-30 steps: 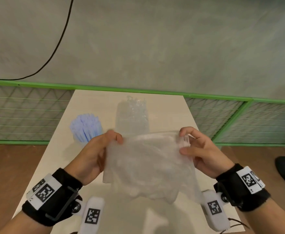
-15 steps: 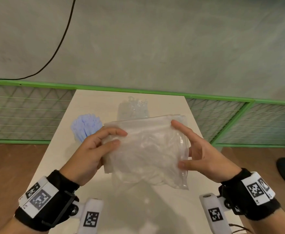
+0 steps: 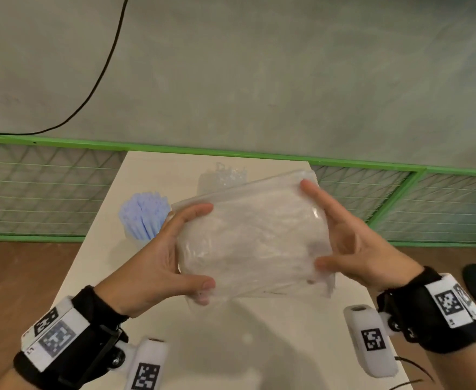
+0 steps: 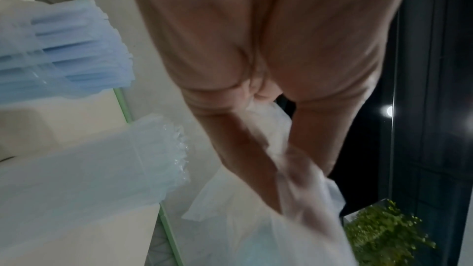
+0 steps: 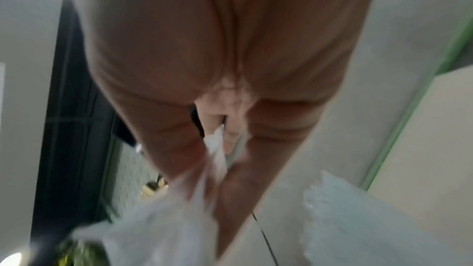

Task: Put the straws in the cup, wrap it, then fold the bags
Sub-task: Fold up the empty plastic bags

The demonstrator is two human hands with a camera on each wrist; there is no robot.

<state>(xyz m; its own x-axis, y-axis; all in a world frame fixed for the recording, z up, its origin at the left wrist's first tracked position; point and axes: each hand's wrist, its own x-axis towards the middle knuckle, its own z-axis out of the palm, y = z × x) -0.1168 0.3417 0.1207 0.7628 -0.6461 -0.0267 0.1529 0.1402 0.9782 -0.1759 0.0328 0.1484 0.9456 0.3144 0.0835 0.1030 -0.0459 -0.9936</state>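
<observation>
Both hands are clamped on the folded clear plastic bags [image 3: 255,240], held up above the table [image 3: 158,175], tilted with the right end higher and farther away. Left hand [image 3: 158,257] pinches the left edge: thumb on the near lower corner, fingers reaching over the upper left corner. Right hand [image 3: 352,237] pinches the right edge: index finger stretched up along the far right corner, thumb pressing the near right corner. The hands are apart, one at each end of the bundle, the bags spanning the gap. Left wrist view shows the bag sandwiched between the left hand's fingers [image 4: 245,149] and thumb; right wrist view shows the same pinch on the other end, blurred. The bags look crumpled and layered; can't tell how many layers. The blue straws [image 3: 145,213] stand upright, bunched in a cup on the table, beyond and just left of the left hand; the cup itself is mostly hidden behind the hand. A clear wrapped bundle [image 3: 222,178] stands on the table behind the bags, its crinkled top showing above the bags' upper edge; contents can't be made out. Green-framed mesh fence [image 3: 400,198] runs behind the table, with a black cable [image 3: 101,71] on the grey wall above.
</observation>
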